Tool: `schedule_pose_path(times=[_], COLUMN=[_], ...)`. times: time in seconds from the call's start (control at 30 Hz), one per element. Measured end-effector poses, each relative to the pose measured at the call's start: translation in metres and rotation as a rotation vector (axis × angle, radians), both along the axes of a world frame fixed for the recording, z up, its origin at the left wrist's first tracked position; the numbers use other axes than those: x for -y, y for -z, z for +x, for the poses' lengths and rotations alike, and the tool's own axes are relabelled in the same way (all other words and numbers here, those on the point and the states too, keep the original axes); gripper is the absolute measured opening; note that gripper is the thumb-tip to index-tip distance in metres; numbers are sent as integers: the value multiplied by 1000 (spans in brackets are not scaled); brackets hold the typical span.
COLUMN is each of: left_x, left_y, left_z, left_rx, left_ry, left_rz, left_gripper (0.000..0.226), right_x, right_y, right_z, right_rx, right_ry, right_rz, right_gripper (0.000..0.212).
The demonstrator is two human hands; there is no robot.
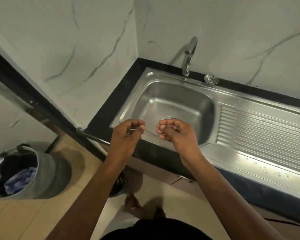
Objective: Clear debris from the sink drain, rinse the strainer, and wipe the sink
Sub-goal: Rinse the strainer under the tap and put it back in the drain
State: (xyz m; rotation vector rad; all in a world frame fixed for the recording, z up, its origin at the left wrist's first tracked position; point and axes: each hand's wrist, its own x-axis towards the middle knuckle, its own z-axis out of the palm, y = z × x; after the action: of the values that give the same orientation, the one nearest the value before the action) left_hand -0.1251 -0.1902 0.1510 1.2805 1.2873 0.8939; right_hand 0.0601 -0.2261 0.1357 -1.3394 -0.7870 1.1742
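Observation:
A steel sink [173,94] sits in a black counter in the corner. Its drain [168,117] shows just behind my fingers. The round metal strainer [211,80] lies on the sink's back rim, to the right of the tap [189,56]. Both my hands hover over the basin's front edge with fingers curled. My left hand [126,134] pinches one end of a thin wire [132,129], and my right hand [173,131] pinches the other end. The wire's middle is too fine to see.
A ribbed draining board [261,129] with a few water drops lies to the right of the basin. On the floor at left stands a metal bucket [45,163] with dark and blue cloth [21,177] in it. A small dark bin [119,184] sits under the counter edge. My feet stand below.

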Motion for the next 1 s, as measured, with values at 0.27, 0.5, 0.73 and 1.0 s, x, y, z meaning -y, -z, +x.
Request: schedule_pose_path(times=[0.27,0.5,0.73,1.0], left_x=[-63,-137,-199,-260], left_y=[8,22,35,50], left_z=[41,75,110,164], left_rx=[41,42,19,-55], left_ry=[107,231,289,234], left_rz=[-18,-40,-27,44], left_gripper=[13,11,13,22], right_x=[-31,-78,-121,-166], right_y=[7,10,22,37], right_z=[34,51,71,101], right_rx=[-3,5,-32,-41], right_ry=[171,337,458,494], right_rz=[-31,-78,-80,-110], right_gripper=[11,11,11,9])
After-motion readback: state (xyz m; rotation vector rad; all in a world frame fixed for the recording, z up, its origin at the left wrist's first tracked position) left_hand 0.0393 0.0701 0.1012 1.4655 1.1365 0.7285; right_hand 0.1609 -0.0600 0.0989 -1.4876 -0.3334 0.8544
